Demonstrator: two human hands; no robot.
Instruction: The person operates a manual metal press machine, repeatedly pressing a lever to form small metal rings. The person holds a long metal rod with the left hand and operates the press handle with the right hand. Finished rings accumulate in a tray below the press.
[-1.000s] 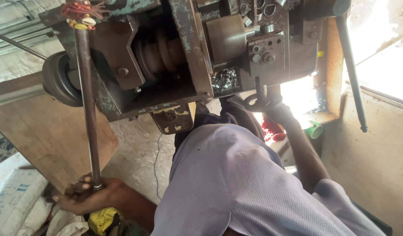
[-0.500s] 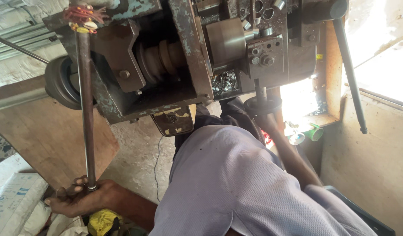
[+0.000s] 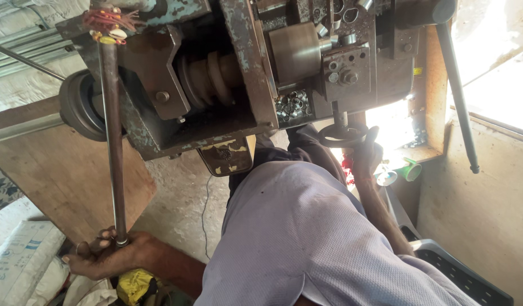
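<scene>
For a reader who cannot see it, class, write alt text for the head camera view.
A person in a lilac shirt works a worn metal machine: the left hand grips the lower end of a long steel rod, and the right hand holds a small black handwheel. A green cup lies nearby.

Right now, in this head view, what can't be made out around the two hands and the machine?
- Left hand: the long metal rod ends inside its grip.
- Right hand: on the small handwheel; sunlight washes out what lies behind.
- Small metal parts: too small to identify.
- Machine: top cut off by the frame edge.
</scene>
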